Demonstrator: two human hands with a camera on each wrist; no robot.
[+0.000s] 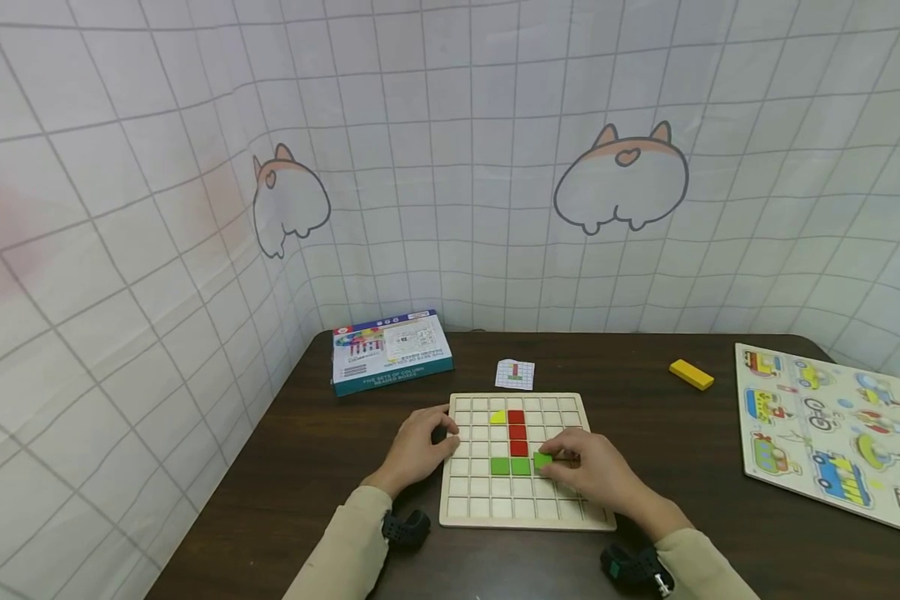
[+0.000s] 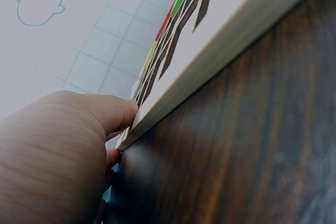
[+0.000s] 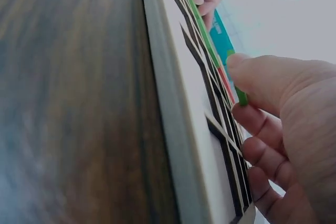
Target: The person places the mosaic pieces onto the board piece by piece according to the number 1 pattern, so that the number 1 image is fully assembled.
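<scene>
A pale wooden grid board lies on the dark table. In it sit a yellow piece, a column of red tiles and a row of green tiles. My right hand pinches a green tile at the right end of that row; in the right wrist view the thumb presses the green tile against the board. My left hand grips the board's left edge, its fingers over the rim; the left wrist view shows that thumb against the board's side.
A small pattern card lies just behind the board. A blue game box stands at the back left, a yellow block at the back right. A vehicle peg puzzle covers the table's right side. Tiled curtain walls close in behind.
</scene>
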